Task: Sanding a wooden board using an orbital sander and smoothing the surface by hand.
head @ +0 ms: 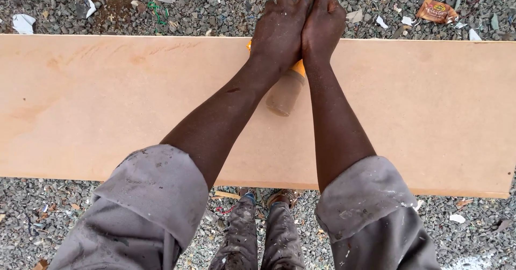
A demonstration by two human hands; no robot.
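Board: long pale fibreboard panel (107,109) lying flat across the gravel ground (64,12), far edge under the hands.
Arms: both stretched forward, grey sleeves (156,195) rolled up, probably to bear down.
Left hand (279,31): fingers extended and flat, pressing down at the far edge.
Right hand (322,25): alongside, touching the left, fingers loosely curled; grip hidden.
Bottle (285,92): dusty, orange-capped, on the board between the wrists, cap under the hands; cannot tell if grasped.

Tan board (107,103), orange-capped brown bottle (285,92), grey gravel (64,12)
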